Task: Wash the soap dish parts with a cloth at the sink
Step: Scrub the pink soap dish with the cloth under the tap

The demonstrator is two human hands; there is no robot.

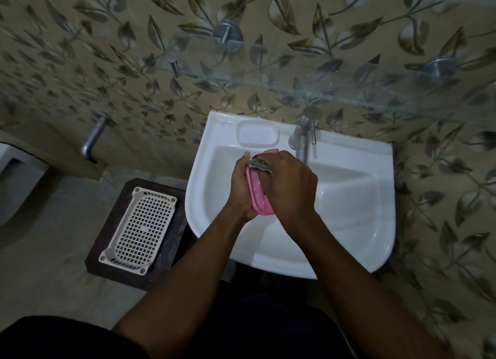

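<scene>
Over the white sink (349, 224), my left hand (240, 189) grips a pink soap dish part (259, 195) from its left side, held on edge. My right hand (291, 186) presses a grey cloth (259, 165) against the top end of the pink part, and its fingers hide most of the cloth. Both hands are above the basin, left of the chrome tap (302, 138). No water stream is visible.
A white perforated plastic tray (139, 224) lies on a dark stool (107, 224) left of the sink. A moulded soap recess (257, 134) is at the sink's back rim. A glass shelf (295, 84) juts out above. A chrome wall pipe (92, 141) is at left.
</scene>
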